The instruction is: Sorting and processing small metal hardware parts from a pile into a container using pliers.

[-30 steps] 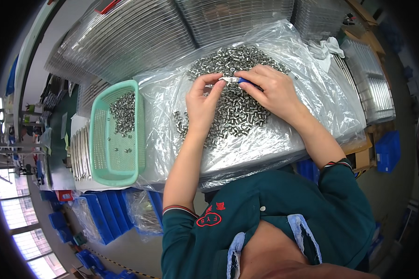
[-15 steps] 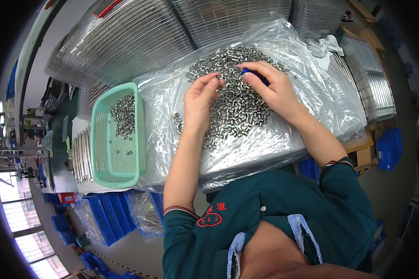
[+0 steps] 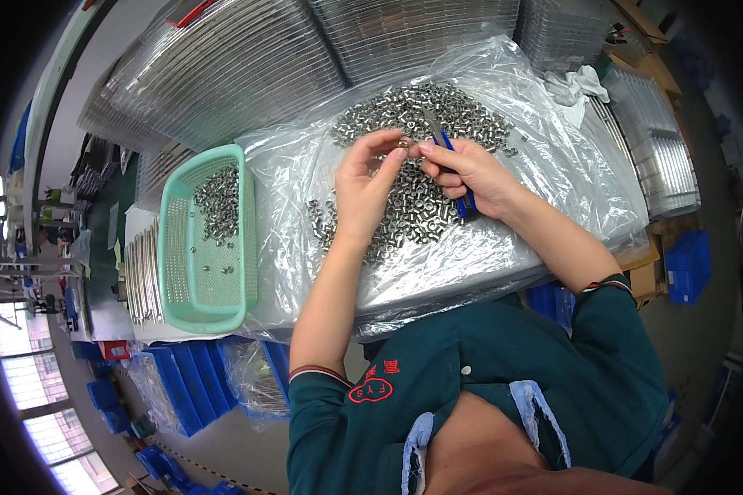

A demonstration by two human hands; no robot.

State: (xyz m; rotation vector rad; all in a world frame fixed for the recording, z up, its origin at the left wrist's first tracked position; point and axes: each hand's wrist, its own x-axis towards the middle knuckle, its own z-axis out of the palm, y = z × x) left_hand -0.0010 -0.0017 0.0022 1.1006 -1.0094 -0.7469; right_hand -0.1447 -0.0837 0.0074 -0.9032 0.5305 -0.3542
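- Head view: my left hand (image 3: 363,186) is raised over the heap of small metal nuts (image 3: 404,177), its fingers (image 3: 385,154) pinched together on one small metal piece (image 3: 404,145) at their tips.
- My right hand (image 3: 470,169) meets the left one just above the heap, thumb tip touching that same small piece; its fingers are clenched around a blue-handled tool (image 3: 458,177), whose metal tip (image 3: 432,122) sticks up and away from me past my knuckles.
- The nuts lie spread on a clear plastic sheet (image 3: 553,165) that covers the bench (image 3: 437,309) in front of me; the heap runs from under my hands to the far edge of the sheet.
- To my left, just beside the sheet, sits a green plastic basket (image 3: 177,272) with a smaller cluster of the same metal parts (image 3: 219,202) in its far end and a few loose ones scattered on its floor.
- Beyond the heap, stacks of wire racks wrapped in clear film (image 3: 223,74) fill the far side of the bench.
- A white rag (image 3: 582,82) lies at the far right, well apart from my hands.
- Blue bins (image 3: 177,384) stand below the bench at lower left.
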